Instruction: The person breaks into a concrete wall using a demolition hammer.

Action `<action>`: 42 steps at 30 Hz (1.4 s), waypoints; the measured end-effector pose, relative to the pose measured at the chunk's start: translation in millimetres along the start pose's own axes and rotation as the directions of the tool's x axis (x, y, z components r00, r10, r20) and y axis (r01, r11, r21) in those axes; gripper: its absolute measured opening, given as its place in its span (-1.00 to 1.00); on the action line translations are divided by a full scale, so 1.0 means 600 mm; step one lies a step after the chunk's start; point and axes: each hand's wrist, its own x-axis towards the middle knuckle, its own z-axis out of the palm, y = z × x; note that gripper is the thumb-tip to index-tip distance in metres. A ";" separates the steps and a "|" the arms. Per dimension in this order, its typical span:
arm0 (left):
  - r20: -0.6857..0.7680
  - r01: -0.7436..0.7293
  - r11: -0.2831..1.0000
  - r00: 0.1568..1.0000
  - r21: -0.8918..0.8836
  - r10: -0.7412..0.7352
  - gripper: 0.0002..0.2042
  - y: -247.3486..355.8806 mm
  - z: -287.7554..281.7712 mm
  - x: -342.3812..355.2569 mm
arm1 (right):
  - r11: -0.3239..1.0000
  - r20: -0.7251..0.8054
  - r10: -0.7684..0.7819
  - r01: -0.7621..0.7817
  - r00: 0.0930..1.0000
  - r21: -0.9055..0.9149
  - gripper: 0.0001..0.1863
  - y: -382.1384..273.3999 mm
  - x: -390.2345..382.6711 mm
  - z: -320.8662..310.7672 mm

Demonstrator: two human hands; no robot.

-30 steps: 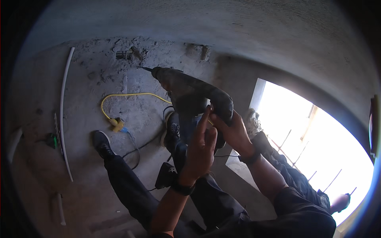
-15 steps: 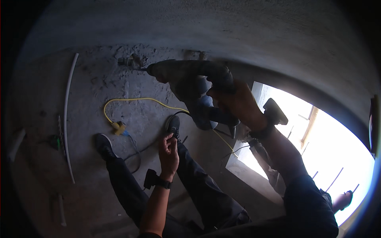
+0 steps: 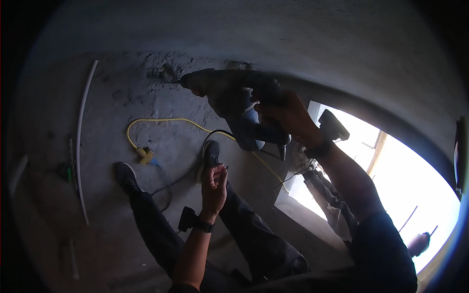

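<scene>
My right hand (image 3: 288,117) is wrapped round the rear handle of a rotary hammer drill (image 3: 227,100), which lies sideways with its bit pointing left. The tip of the bit (image 3: 172,81) is at a rough, chipped hollow (image 3: 168,72) where the concrete is broken; shadow hides whether it touches. Lower down, my left hand (image 3: 214,188) hangs in front of my shoe, off the drill. Its fingers are loosely bent and apart, with nothing seen in them. Both wrists wear a strap with a dark block.
A yellow cable (image 3: 166,119) joins a yellow connector (image 3: 145,155) on the floor, left of my feet. A long pale pipe (image 3: 82,127) and a drill bit with green on it (image 3: 67,171) lie further left. Another person's trousered leg (image 3: 330,200) is by the bright opening at right.
The drill and my right hand have shifted slightly up and left. My left hand has turned a little and moved slightly right. The other person's leg has moved a little.
</scene>
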 end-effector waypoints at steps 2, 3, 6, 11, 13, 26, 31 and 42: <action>0.008 0.013 1.000 1.000 0.005 -0.013 -0.59 -0.009 -0.005 -0.004 | 0.998 0.035 -0.037 0.036 0.999 0.052 -0.71 0.004 0.012 0.000; 0.012 0.032 0.999 0.999 0.013 -0.032 -0.59 -0.017 -0.008 -0.004 | 0.999 0.009 0.023 -0.023 1.000 -0.038 -0.71 0.008 0.020 -0.001; -0.025 0.041 0.999 0.999 0.013 -0.040 -0.60 -0.033 -0.013 -0.004 | 0.969 0.006 -0.039 0.040 0.999 -0.243 -0.74 -0.018 0.022 -0.007; -0.010 0.020 0.999 1.000 0.027 -0.020 -0.58 -0.029 -0.016 -0.005 | 0.989 -0.019 0.066 -0.068 0.998 -0.130 -0.78 -0.024 0.041 -0.010; -0.022 0.040 0.998 0.999 0.050 -0.039 -0.57 -0.021 -0.021 -0.003 | 0.999 0.051 0.039 -0.040 0.998 0.018 -0.77 -0.028 0.042 -0.011; -0.276 -0.046 0.996 0.961 -0.078 0.023 -0.30 -0.078 -0.014 0.167 | 0.997 0.062 -0.001 -0.004 0.998 0.076 -0.77 -0.050 0.045 0.006; -0.259 -0.107 0.958 0.965 -0.266 0.036 -0.28 -0.043 0.028 0.251 | 0.995 0.064 -0.039 0.033 0.997 0.098 -0.70 -0.036 0.048 -0.007; 0.086 -0.006 0.914 0.995 -0.406 0.044 -0.39 -0.034 0.070 0.338 | 0.997 0.075 0.011 -0.016 0.997 0.071 -0.63 0.013 0.053 -0.010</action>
